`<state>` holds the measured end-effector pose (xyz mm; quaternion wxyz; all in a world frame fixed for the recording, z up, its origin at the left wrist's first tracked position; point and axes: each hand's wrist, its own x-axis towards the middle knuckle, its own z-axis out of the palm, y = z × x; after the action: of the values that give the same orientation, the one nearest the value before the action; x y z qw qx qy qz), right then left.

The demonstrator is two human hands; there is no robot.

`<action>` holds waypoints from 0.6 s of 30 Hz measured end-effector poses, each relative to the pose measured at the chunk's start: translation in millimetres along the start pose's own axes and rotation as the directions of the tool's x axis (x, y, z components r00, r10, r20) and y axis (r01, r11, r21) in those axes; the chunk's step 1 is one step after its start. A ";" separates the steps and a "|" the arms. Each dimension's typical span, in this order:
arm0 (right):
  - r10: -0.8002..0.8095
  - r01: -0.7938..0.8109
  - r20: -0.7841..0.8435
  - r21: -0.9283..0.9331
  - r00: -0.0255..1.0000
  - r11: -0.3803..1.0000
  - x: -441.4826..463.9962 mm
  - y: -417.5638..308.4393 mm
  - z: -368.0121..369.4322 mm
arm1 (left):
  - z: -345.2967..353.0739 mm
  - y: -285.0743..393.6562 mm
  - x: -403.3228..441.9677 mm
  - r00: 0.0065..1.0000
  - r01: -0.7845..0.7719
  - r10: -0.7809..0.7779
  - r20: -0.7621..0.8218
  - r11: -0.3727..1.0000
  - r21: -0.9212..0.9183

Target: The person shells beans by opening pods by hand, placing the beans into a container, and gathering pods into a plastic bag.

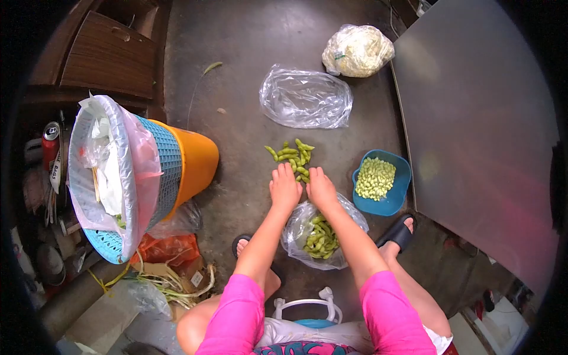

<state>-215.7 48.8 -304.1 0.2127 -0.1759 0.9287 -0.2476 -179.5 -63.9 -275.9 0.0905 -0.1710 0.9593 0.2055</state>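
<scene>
Both my hands reach down to a small pile of green bean pods (289, 154) on the floor. My left hand (285, 188) lies at the pile's near left edge, and my right hand (321, 188) is at its near right edge. Each hand's fingers point forward and sit close together around the nearest pods; what the fingertips hold is too small to make out. Below my hands, between my forearms, a clear plastic bag (294, 232) holds more pods (321, 238). To the right, a blue basin (387, 205) contains pale green shelled beans (375, 177).
An empty-looking clear bag (306, 97) and a knotted bag of pale contents (358, 51) lie ahead. A lined blue trash basket (165, 160) leans left against an orange bin (198, 165). A grey panel (479, 118) stands right. One pod (213, 67) lies far off.
</scene>
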 end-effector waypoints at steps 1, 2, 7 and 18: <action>0.000 0.000 -0.008 -0.002 1.000 1.000 0.5 0.1 -0.6 | 0.9 1.5 1.6 0.999 0.012 -0.012 0.037 1.000 -0.013; 0.000 0.000 -0.015 -0.002 1.000 1.000 1.2 0.1 -1.4 | 3.7 2.5 0.5 1.000 0.003 -0.003 0.009 1.000 0.010; -0.064 0.064 -0.040 0.014 0.997 0.998 2.8 -5.7 -12.3 | 30.6 -13.7 -4.4 0.999 -0.003 0.006 -0.035 0.997 0.072; 0.043 -0.016 -0.106 0.242 0.993 0.970 4.9 -12.3 -2.2 | 55.7 -43.1 21.4 0.943 0.182 -0.327 -0.058 0.655 -0.734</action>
<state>-218.2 37.5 -297.4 0.1842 -0.1211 0.9047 -0.3647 -177.7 -83.4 -346.9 -0.0452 -0.3441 0.7720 0.5325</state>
